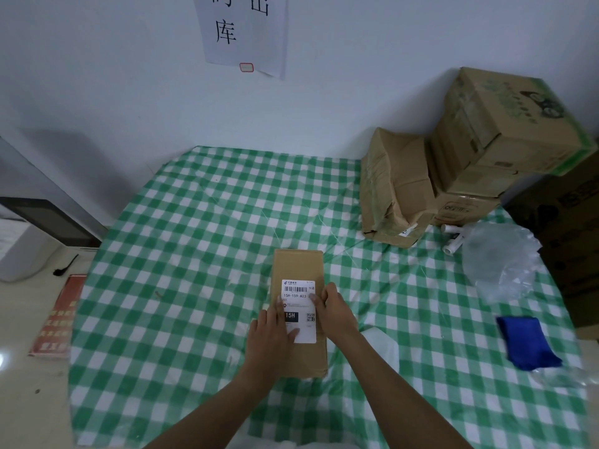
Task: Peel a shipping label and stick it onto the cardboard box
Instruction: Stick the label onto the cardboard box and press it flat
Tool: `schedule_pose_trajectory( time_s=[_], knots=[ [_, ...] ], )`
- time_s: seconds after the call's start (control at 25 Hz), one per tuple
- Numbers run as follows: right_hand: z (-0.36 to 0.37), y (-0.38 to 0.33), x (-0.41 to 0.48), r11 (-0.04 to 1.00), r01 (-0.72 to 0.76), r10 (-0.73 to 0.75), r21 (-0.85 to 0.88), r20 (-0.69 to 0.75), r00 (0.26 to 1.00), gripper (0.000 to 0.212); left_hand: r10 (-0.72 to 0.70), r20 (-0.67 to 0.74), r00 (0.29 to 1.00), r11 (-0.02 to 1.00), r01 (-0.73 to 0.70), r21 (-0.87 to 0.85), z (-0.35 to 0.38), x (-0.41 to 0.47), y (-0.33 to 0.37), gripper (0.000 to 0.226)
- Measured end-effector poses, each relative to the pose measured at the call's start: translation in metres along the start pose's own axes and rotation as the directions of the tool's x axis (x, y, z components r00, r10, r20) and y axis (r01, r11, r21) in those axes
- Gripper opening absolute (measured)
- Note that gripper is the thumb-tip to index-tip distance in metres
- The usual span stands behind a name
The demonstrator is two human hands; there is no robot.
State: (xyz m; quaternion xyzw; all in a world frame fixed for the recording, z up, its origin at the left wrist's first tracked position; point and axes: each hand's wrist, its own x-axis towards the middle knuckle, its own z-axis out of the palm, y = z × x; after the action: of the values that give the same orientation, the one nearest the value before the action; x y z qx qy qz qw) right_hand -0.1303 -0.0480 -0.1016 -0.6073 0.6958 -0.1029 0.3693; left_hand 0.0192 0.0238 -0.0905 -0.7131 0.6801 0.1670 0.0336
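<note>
A flat brown cardboard box (299,264) lies lengthwise in the middle of the green-checked table. A white shipping label (299,306) with a barcode and "15H" lies on its top face. My left hand (270,335) lies flat on the label's left and lower part, fingers straight and pressing. My right hand (334,307) rests at the label's right edge with its fingers bent down onto the label and the box side.
Several stacked cardboard boxes (463,163) stand at the back right. A clear plastic bag (499,257), white tubes (452,244) and a blue cloth (526,341) lie on the right. A white sheet (379,343) lies right of the box. The green-checked tablecloth (194,254) covers the table.
</note>
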Motion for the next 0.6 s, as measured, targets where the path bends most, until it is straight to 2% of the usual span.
schedule_pose_trajectory(
  time_s=[0.04, 0.16, 0.28, 0.48, 0.6],
  knots=[
    [0.0, 0.0, 0.0, 1.0, -0.002, 0.002, -0.003, 0.0, 1.0, 0.031, 0.025, -0.003, 1.0, 1.0, -0.025, -0.001, -0.002, -0.001, 0.001, 0.082],
    [0.0, -0.003, -0.001, 0.999, -0.012, 0.012, -0.035, 0.001, 1.0, 0.032, 0.059, -0.127, 0.99, 0.998, -0.058, 0.01, 0.004, -0.001, 0.001, 0.073],
    [-0.001, -0.004, -0.007, 1.0, -0.011, 0.011, -0.023, 0.004, 1.0, 0.038, 0.055, -0.008, 0.998, 0.995, -0.054, 0.082, 0.002, -0.004, -0.001, 0.073],
    [-0.002, 0.003, -0.008, 0.999, 0.016, -0.017, 0.03, 0.031, 0.999, 0.037, 0.093, -0.104, 0.99, 0.994, -0.086, 0.072, 0.006, -0.009, -0.004, 0.06],
    [-0.002, 0.01, -0.006, 0.997, 0.043, -0.048, 0.071, 0.062, 0.997, 0.029, 0.043, -0.099, 0.994, 0.997, -0.036, 0.067, 0.006, -0.011, -0.006, 0.069]
  ],
)
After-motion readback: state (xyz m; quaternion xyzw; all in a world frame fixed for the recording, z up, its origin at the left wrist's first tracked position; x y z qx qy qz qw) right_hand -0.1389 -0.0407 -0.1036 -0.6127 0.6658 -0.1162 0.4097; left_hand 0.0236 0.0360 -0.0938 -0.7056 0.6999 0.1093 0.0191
